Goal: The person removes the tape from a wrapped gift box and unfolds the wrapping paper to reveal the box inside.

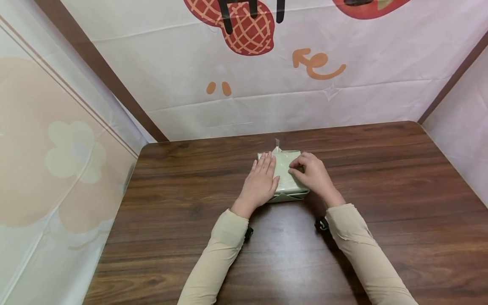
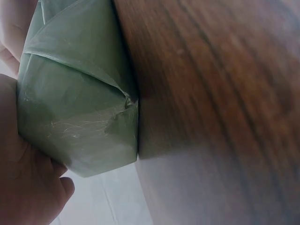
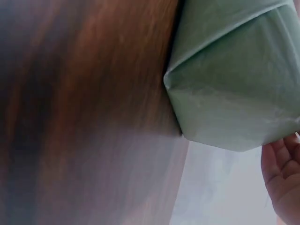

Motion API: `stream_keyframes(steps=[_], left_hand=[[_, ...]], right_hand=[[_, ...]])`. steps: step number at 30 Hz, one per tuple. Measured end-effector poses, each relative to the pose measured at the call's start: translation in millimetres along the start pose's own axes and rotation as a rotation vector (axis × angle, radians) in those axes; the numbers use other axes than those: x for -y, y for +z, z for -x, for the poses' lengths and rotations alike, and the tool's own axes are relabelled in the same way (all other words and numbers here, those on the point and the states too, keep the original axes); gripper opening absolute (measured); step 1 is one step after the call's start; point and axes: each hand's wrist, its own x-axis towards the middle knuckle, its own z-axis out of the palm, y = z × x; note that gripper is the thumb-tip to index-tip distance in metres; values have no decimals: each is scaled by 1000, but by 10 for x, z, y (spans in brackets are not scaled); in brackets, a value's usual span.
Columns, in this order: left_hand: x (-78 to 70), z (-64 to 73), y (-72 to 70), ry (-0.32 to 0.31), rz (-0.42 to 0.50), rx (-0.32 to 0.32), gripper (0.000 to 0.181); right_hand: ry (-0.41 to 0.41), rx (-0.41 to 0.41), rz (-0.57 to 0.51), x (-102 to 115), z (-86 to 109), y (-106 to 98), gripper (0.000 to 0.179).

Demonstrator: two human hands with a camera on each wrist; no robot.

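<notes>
Flatly, left hand (image 1: 259,184) touches package (image 1: 285,173); right hand (image 1: 313,173) curls.

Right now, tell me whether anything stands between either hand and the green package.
Nothing visible does. The left hand lies flat on top of the green package, and the right hand is bent over its right edge. A clear strip juts from the package's far end, beyond both hands.

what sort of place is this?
Probably a screened-off tabletop workspace, maybe a staged booth: creased sheets with printed cartoon-like shapes stand behind and beside a wood-grain table, on which sits a green-wrapped package.
</notes>
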Motion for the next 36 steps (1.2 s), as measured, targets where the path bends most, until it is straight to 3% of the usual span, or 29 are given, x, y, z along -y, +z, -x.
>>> stream_keyframes(steps=[10,18,31,36], left_hand=[[27,-38,-17,3,8,-17,59],[-6,66,68,27,29,-3,59],[60,105,47,20,71,-44,59],[82,69,24,33,69,-51,58]], right_hand=[[22,-92,168,108,22,42,11],[44,-130,277,215,215,141,8],[-88,-221,337,234,168,243,10],[-63,-235,287,163,141,243,10]])
